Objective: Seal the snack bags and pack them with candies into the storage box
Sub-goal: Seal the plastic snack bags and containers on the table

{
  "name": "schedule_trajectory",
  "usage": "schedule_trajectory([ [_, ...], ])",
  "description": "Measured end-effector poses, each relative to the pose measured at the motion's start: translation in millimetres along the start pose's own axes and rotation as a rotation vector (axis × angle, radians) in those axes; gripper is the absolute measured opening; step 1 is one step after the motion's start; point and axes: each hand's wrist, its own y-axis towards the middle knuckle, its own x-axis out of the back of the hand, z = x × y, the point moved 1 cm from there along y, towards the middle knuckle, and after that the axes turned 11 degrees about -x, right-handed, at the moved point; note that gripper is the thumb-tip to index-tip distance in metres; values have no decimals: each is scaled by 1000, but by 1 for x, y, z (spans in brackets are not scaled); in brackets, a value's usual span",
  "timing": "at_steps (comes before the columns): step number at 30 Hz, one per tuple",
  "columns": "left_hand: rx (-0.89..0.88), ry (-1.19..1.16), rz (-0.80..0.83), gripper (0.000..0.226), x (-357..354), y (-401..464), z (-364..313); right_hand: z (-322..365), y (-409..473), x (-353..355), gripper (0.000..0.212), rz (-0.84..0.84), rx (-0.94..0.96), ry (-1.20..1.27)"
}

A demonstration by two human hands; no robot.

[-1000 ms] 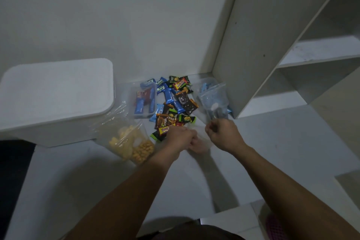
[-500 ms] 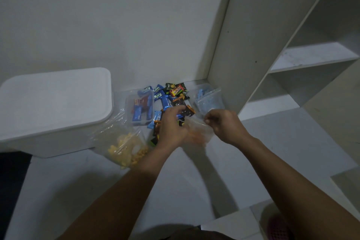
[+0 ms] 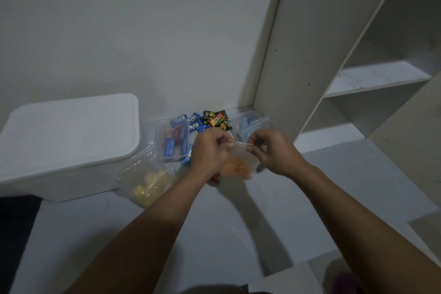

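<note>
At the frame's centre and left, the pale floor (image 3: 322, 186) carries a lidded white storage box (image 3: 69, 141), a yellow-snack bag (image 3: 148, 184), a clear tray (image 3: 173, 141) and scattered candies (image 3: 214, 119).

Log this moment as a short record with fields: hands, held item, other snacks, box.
left hand: pinches the left top edge of the held bag
right hand: pinches the right top edge
held bag: clear, orange snacks inside, lifted between both hands
yellow snack bag: lying beside the box
candies: loose pile by the wall
storage box: white, lid on, at left
</note>
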Motion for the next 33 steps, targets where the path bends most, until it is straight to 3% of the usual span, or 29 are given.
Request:
schedule_trajectory([
  [7,-99,-7,67,17,7,7,-9,8,4,-1,3,-112,-31,-64],
  [15,-75,88,8,15,10,11,-14,12,9,-6,2,-109,76,-22],
  [21,-33,-39,13,10,18,12,-18,10,12,-3,4,-164,4,3],
  [25,-30,24,-19,9,18,13,-20,14,11,-4,2,-115,57,39],
  [33,-47,60,2,8,17,10,-26,11,8,-6,3,-177,31,87],
])
